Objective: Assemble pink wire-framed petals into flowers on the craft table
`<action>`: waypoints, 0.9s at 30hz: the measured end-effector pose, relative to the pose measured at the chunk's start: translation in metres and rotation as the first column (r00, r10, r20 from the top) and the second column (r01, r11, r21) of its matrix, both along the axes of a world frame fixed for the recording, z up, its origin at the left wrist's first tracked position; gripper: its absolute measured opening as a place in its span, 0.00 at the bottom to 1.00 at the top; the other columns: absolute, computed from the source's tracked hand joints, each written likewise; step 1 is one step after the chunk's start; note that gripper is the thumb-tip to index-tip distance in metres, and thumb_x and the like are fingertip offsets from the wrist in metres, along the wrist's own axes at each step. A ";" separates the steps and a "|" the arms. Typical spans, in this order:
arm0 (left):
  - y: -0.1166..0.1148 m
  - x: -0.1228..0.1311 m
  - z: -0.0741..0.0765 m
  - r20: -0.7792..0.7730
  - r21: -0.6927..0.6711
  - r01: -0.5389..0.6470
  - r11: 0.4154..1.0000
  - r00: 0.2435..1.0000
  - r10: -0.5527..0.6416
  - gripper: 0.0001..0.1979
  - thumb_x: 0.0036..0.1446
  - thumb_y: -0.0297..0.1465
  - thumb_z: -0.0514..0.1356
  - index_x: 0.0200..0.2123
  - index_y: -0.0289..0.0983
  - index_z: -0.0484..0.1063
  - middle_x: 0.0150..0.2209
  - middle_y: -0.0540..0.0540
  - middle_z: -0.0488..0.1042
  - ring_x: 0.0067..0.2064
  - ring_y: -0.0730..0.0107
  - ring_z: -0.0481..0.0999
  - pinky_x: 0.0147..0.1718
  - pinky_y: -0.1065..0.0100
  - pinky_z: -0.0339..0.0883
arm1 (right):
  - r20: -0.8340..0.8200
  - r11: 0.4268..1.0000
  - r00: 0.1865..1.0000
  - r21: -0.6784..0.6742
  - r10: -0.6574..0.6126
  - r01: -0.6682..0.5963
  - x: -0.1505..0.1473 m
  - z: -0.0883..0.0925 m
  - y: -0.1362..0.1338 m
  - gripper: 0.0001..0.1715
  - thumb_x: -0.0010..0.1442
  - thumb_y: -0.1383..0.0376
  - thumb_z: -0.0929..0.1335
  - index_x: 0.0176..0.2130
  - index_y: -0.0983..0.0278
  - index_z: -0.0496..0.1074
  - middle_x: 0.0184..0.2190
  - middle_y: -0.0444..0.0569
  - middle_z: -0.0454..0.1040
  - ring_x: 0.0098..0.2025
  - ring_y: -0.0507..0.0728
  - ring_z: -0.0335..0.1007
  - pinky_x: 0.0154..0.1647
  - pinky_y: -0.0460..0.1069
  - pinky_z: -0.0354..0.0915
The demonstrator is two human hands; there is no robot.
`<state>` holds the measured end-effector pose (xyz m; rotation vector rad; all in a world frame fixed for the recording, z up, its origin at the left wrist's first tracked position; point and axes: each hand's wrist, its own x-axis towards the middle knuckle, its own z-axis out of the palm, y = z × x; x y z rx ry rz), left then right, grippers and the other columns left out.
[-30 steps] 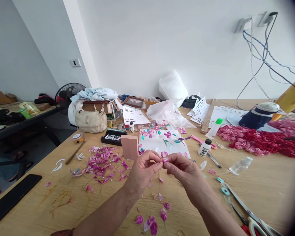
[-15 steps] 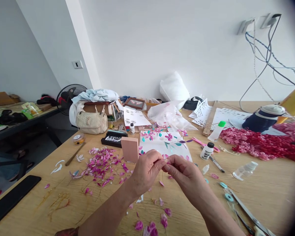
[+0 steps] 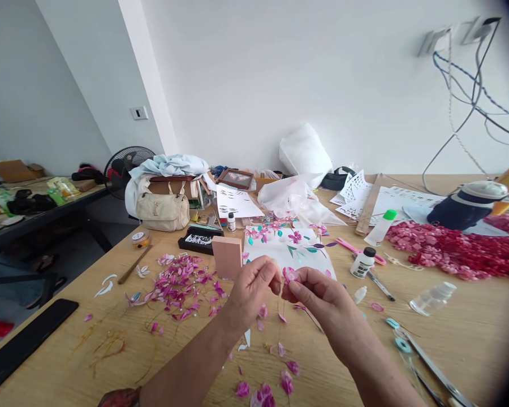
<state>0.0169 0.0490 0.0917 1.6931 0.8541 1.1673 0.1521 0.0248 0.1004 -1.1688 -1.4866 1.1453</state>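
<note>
In the middle of the head view, my right hand [image 3: 316,297] pinches a pink fabric petal [image 3: 290,275] between thumb and fingers. My left hand [image 3: 254,291] is closed in a pinch just left of it, a small gap between the two. What the left fingers hold, if anything, is too small to make out. Below the hands, loose magenta petals [image 3: 286,382] lie on the wooden table. Left of my left hand spreads a heap of pink petals [image 3: 180,285] on thin stems. Behind my hands lies a white sheet [image 3: 271,257] with pink flowers and teal leaves on it.
A pinkish block [image 3: 227,258] stands upright behind my left hand. To the right are a black-capped bottle [image 3: 362,263], a clear bottle [image 3: 432,299], metal scissors [image 3: 435,364] and red-pink flower strands [image 3: 441,249]. A black phone-like slab [image 3: 29,345] lies at the left edge.
My hands, touching at the fingertips before, are now slightly apart. The pink petal in my right hand has come into plain sight. The view has shifted a little.
</note>
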 end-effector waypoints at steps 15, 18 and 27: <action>0.000 0.006 -0.004 -0.097 -0.047 -0.040 0.998 0.995 0.036 0.16 0.55 0.39 0.51 0.20 0.36 0.58 0.19 0.54 0.55 0.24 0.76 0.56 0.24 0.72 0.51 | 0.476 0.957 0.850 0.273 -0.224 0.100 -0.002 -0.003 -0.005 0.09 0.53 0.63 0.60 0.25 0.63 0.63 0.20 0.46 0.66 0.24 0.55 0.60 0.24 0.49 0.53; 0.000 0.007 -0.005 -0.004 -0.138 0.005 0.990 1.000 -0.006 0.16 0.55 0.39 0.50 0.21 0.36 0.59 0.20 0.53 0.57 0.25 0.76 0.58 0.25 0.73 0.52 | 0.347 0.984 0.928 0.160 -0.133 0.081 -0.001 -0.003 -0.002 0.11 0.54 0.61 0.61 0.24 0.63 0.63 0.20 0.45 0.67 0.24 0.55 0.62 0.25 0.48 0.56; 0.001 0.000 -0.002 -0.015 -0.034 0.083 0.996 0.996 -0.083 0.14 0.56 0.38 0.49 0.24 0.36 0.61 0.23 0.52 0.60 0.27 0.75 0.60 0.28 0.71 0.54 | 0.067 0.998 0.996 -0.032 0.050 -0.048 0.006 -0.006 0.004 0.13 0.53 0.57 0.64 0.24 0.64 0.65 0.21 0.44 0.67 0.26 0.52 0.61 0.25 0.46 0.57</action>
